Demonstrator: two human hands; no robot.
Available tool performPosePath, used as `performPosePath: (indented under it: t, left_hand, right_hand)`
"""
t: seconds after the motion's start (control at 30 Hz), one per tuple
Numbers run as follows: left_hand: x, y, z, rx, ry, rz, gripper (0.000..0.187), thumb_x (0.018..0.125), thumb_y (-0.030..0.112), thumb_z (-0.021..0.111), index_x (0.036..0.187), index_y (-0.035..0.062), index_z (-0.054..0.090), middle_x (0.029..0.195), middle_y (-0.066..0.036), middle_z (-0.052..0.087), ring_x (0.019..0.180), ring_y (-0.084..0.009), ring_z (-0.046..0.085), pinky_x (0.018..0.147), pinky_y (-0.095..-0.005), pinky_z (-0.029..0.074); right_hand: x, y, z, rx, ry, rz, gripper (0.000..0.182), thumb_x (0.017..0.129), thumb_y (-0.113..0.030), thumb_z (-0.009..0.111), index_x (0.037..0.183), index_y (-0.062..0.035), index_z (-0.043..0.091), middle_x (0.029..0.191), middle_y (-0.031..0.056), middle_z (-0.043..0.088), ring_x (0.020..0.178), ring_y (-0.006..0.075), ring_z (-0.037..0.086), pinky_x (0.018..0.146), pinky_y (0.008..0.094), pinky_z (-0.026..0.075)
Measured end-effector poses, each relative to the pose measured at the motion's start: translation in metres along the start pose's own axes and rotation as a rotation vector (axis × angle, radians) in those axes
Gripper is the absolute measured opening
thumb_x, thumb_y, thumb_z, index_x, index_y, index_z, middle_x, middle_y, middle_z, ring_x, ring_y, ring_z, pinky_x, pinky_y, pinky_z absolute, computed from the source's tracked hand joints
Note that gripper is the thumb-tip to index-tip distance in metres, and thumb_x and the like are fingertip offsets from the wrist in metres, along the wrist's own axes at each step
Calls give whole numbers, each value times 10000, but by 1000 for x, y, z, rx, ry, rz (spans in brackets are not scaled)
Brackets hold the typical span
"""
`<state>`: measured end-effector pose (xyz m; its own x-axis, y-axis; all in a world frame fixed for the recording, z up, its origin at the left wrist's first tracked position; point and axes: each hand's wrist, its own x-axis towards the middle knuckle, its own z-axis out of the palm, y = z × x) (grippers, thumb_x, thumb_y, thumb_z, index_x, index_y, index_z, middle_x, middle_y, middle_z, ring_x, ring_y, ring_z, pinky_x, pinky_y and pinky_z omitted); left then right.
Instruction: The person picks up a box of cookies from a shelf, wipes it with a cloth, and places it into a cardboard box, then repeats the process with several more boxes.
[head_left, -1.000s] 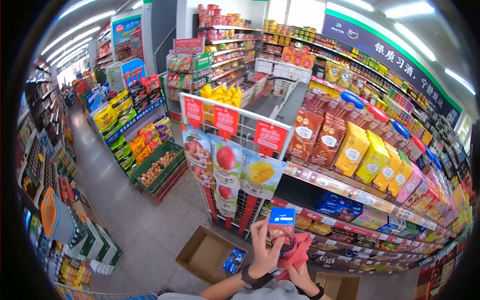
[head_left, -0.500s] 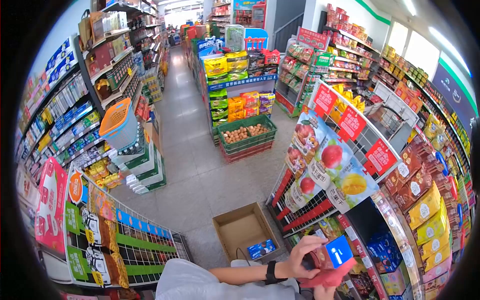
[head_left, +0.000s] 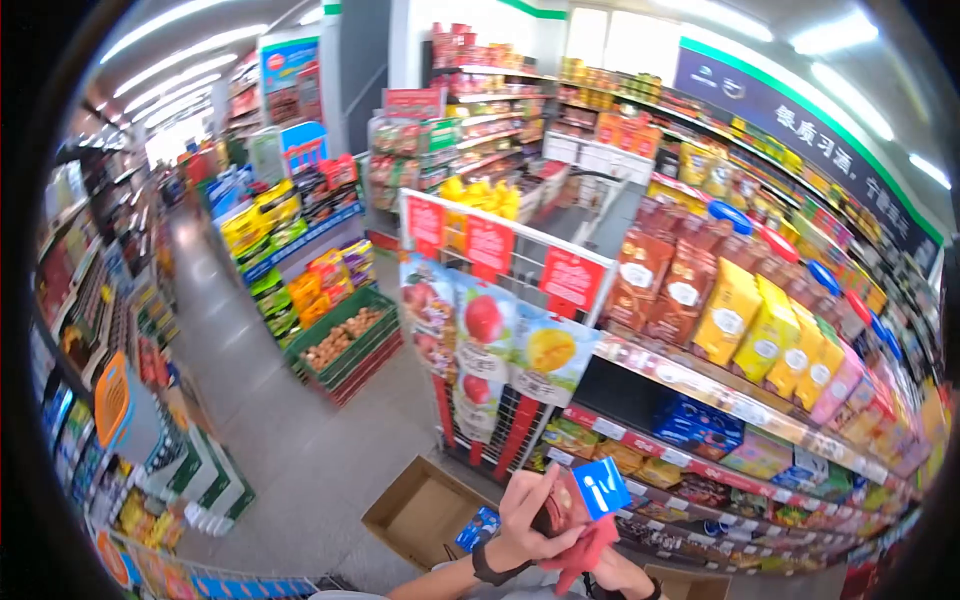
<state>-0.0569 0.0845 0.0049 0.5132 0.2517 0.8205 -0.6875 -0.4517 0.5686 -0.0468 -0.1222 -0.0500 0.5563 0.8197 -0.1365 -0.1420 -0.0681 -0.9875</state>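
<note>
Box [head_left: 602, 488] pinched in left hand [head_left: 528, 518]; right hand [head_left: 608, 570] behind cloth [head_left: 588, 552], grip unclear; drop possible if cloth slides against box

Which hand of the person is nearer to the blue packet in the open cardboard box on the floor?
Left. In the view, the left hand is just right of the blue packet, above floor level; the right hand, holding a red cloth, is farther right.
</note>
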Motion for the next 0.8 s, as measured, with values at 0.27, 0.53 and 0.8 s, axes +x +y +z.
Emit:
performPosePath:
  t: [0.27, 0.53, 0.8]
  left_hand:
    - [-42, 1, 70, -752, -158, -621, 694, 861, 435, 676, 1295, -86, 527, 1037, -188, 633, 912, -316, 626, 796, -410, 494]
    - [-4, 13, 53, -408, -153, -183, 799, 809, 454, 700, 1337, -108, 492, 1037, -224, 594, 859, -316, 571, 788, -414, 468]
    - [2, 43, 45, -479, -418, -167, 774, 817, 358, 702, 1369, -121, 445, 1001, -231, 560, 895, -361, 574, 820, -412, 464]
  right_hand:
    - [-39, -83, 22, -538, 436, -442, 582, 873, -293, 689, 1379, -71, 506, 1527, 271, 279, 1423, 454, 266, 1159, 527, 237]
    - [-36, -39, 25, -321, 456, -416, 646, 858, -480, 681, 1362, -109, 525, 1560, 293, 179, 1443, 436, 219, 1177, 537, 160]
    - [-33, -68, 19, 63, 723, -378, 1068, 766, -561, 755, 1513, 19, 259, 1429, 204, 414, 1334, 309, 433, 1155, 457, 290]
